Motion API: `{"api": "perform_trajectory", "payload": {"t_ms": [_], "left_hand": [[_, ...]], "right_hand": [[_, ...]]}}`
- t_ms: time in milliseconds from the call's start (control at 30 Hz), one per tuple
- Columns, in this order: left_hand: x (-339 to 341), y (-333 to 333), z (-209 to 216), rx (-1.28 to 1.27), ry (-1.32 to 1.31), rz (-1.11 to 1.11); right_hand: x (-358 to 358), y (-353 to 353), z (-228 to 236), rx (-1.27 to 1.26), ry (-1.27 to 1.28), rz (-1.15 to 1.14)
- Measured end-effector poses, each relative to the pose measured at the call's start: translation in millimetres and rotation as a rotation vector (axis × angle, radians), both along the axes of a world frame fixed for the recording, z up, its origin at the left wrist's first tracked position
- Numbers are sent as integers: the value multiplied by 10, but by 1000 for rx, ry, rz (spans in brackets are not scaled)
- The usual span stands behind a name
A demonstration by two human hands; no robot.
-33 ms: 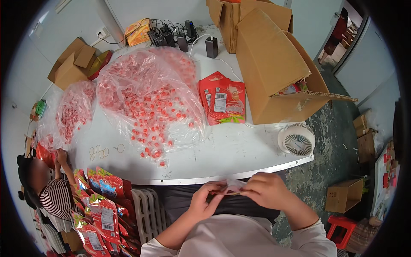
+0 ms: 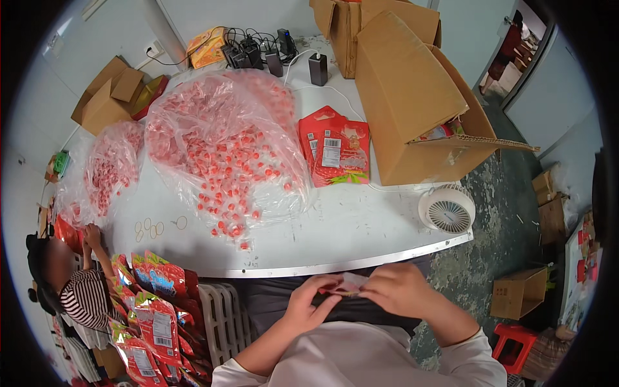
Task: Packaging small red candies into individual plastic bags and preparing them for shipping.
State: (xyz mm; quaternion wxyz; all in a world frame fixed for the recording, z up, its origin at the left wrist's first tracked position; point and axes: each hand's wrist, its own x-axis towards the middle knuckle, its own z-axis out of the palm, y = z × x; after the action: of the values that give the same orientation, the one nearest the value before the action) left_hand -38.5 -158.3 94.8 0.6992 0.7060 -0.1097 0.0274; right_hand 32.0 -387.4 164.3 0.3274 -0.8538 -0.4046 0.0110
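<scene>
Both of my hands are together over my lap, just in front of the table edge. My left hand (image 2: 314,298) is closed, with thumb and fingers pinching one end of a small packet (image 2: 351,284). The packet looks like pinkish, partly see-through plastic; what is in it is too small to tell. My right hand (image 2: 398,289) pinches the packet's other end, its fingertips partly hiding it. Beyond my hands, on the table, lies a large clear plastic bag (image 2: 222,122) of small red-and-white wrapped pieces, several of them spilled at its mouth. Flat red pouches (image 2: 335,148) lie right of the bag.
A white fan (image 2: 447,209) stands at the table's right corner (image 2: 412,251), before a large open carton (image 2: 419,122). Filled red pouches (image 2: 155,322) stand at my left beside a co-worker (image 2: 84,290). Rubber bands (image 2: 149,228) lie on the table; chargers (image 2: 255,55) sit behind.
The packet has turned a little between my fingers. My right hand has shifted slightly down and left; my left hand stays nearly in place.
</scene>
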Motion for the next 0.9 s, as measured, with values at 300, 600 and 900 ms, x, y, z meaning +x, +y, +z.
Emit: {"api": "perform_trajectory", "payload": {"t_ms": [300, 600, 900], "left_hand": [[72, 51, 210, 315, -160, 36], [149, 95, 313, 379, -305, 28], [118, 133, 246, 507, -430, -41]], "right_hand": [[19, 98, 14, -49, -82, 48], [13, 216, 40, -98, -111, 156], [-15, 339, -76, -55, -115, 134]]}}
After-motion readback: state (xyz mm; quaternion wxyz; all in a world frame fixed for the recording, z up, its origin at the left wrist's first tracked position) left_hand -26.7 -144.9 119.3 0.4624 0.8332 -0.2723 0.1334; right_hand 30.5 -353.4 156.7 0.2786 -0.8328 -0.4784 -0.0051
